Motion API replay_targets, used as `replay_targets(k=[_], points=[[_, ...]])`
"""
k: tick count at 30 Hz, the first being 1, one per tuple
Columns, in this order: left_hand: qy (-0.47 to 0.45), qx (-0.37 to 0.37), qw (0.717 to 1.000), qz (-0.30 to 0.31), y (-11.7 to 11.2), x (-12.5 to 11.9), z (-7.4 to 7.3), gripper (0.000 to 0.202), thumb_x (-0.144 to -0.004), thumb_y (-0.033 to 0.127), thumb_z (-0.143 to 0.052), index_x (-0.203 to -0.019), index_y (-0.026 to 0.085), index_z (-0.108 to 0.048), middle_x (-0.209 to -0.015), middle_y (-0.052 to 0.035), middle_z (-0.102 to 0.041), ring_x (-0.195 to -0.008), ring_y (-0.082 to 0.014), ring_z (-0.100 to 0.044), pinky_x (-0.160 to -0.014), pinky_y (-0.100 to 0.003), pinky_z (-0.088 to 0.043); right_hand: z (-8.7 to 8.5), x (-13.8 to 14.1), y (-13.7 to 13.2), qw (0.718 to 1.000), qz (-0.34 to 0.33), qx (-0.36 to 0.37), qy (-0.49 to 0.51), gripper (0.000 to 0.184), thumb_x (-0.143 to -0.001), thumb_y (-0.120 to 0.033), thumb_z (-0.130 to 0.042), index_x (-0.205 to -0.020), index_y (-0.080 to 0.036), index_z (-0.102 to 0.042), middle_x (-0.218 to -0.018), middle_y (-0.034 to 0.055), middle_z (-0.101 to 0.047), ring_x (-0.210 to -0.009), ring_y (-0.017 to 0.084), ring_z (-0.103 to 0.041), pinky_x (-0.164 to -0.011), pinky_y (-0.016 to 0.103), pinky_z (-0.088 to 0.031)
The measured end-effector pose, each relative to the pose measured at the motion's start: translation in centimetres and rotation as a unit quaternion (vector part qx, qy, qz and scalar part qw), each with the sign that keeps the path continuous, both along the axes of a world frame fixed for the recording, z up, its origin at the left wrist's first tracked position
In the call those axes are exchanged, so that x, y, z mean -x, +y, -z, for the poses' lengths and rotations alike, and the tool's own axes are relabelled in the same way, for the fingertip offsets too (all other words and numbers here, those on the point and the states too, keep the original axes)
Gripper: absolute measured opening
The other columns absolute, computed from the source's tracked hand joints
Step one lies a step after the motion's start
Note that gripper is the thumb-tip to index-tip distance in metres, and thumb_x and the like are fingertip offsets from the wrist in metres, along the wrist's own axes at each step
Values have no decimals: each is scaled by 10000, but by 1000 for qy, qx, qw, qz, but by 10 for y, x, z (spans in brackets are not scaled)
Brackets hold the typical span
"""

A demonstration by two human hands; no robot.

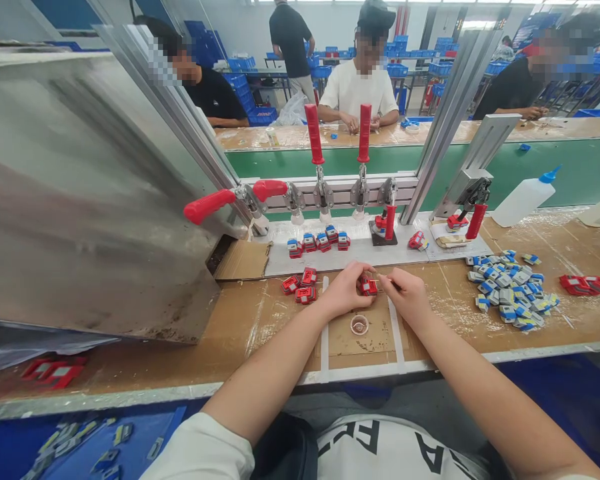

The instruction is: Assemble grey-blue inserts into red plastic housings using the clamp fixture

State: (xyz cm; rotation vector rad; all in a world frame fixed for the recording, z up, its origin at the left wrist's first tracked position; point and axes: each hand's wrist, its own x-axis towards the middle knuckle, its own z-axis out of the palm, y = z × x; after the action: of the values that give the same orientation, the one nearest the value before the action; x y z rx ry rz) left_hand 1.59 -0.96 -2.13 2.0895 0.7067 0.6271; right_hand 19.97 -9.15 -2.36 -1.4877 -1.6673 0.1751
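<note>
My left hand (347, 291) is closed around a small red plastic part (369, 287) with a light patch, held above the bench. From the right, my right hand (409, 295) pinches a thin stick-like tool (381, 275), its end close to the red part; whether it touches I cannot tell. Below both hands stands a small round clear cup (359, 325) with brownish contents. Several similar red parts (305, 295) lie left of my left hand. Right of my right hand is a heap of blue, white and yellow parts (513, 287).
Behind my hands is a row of red-handled toggle clamps (320, 183), with red-and-blue parts (323, 241) below them. A squeeze bottle (523, 200) stands at the right, a large metal panel (90, 200) at the left. Several people sit or stand beyond the green belt (280, 162).
</note>
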Motion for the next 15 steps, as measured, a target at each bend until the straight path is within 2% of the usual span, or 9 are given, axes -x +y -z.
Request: replay_targets(k=[5, 11, 15], points=[[8, -31, 999, 0, -2, -1, -2, 516, -712, 185, -744, -1199, 223, -576, -1024, -17, -530, -901, -177, -570, -813, -302, -501, -3, 2, -3, 999, -18, 11, -42, 457, -1059, -453, -414, -680, -208, -486, -650, 2, -511, -598, 126, -445, -604, 277, -306], [12, -52, 999, -6, -5, -1, -4, 494, -728, 164, -725, -1192, 223, -567, -1023, -15, -517, -851, -162, -562, -776, -293, -493, -2, 0, -2, 998, 0, 0, -59, 414, -1050, -369, -428, -665, -218, -430, -638, -8, -467, -589, 131, -411, -598, 295, -274], [3, -35, 999, -14, -4, -1, -2, 498, -721, 155, -741, -1183, 224, -569, -1026, -14, -514, -842, -152, -566, -776, -286, -510, -4, 1, -6, 999, -25, -26, -18, 436, -1039, -358, -445, -633, -224, -360, -602, -28, -394, -558, 124, -364, -583, 296, -258]])
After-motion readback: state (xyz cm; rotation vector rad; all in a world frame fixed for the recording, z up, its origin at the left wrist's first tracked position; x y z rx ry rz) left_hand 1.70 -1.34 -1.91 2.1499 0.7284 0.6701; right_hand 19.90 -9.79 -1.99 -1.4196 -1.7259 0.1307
